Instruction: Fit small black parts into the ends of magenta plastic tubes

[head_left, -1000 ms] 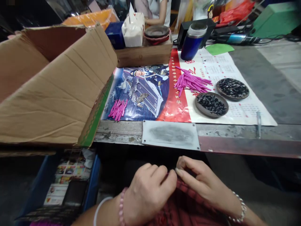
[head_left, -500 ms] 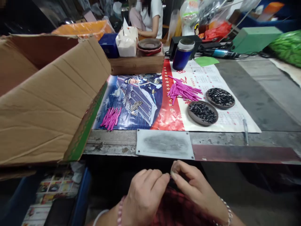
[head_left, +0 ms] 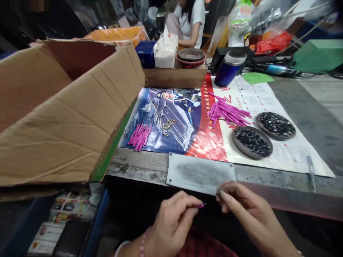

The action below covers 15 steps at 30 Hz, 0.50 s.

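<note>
Between thumb and fingertips, my left hand (head_left: 177,217) pinches a short magenta stick (head_left: 201,205), whose pale tip pokes out to the right. My right hand (head_left: 245,210) is closed in a pinch a little to the right, apart from the stick; whatever it holds, if anything, is hidden. Beyond the hands lies a pale metal plate (head_left: 199,172) on the table edge. On the poster (head_left: 206,117) are a small bundle of magenta sticks (head_left: 140,137), a larger heap of magenta sticks (head_left: 228,111) and a cluster of small metallic beads (head_left: 168,126).
Two brown dishes of black slender pieces, a near dish (head_left: 252,142) and a far dish (head_left: 276,125), stand at right by a pen (head_left: 311,174). A large cardboard box (head_left: 66,121) blocks the left. A blue cup (head_left: 229,68) stands behind; a person (head_left: 191,25) sits farther back.
My hands have come apart, the right one moving rightward, and the magenta stick now shows in my left fingers. The view has turned left, shifting the table things rightward.
</note>
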Motion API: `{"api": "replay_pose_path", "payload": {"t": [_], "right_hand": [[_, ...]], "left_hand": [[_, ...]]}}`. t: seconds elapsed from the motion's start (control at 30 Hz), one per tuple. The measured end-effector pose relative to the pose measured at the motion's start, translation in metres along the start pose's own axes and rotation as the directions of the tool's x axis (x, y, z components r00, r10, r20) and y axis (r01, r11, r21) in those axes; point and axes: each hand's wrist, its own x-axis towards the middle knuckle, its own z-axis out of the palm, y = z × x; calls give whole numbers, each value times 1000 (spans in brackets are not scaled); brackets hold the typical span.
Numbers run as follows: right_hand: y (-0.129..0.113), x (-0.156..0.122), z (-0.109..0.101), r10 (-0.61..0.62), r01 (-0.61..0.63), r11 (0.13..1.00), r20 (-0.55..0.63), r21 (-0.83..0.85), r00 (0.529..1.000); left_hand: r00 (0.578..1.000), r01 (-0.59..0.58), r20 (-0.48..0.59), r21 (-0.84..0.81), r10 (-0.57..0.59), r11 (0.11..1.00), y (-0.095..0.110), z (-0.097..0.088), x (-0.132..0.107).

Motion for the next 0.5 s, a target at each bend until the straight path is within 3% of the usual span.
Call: {"api": "replay_pose_path", "payload": {"t": [0.1,0.2,0.3,0.4,0.5], "right_hand": [[-12,35,-5,-152,159,973,57,-169,987],[-24,89,3,-251,301,877,175,-376,952],[-32,145,26,-188,377,703,353,-603,916],[-36,182,53,-128,390,617,402,-683,907],[-40,198,75,-66,377,536,408,-755,911]], "left_hand": [[995,101,1,-85,-101,991,-5,-2,1],[980,200,25,-151,-199,968,-12,-3,-2],[968,248,21,-214,-250,945,-22,-5,-8],[939,339,45,-291,-341,895,-29,-8,-13],[871,460,5,-356,-491,813,-33,-14,-15]]}}
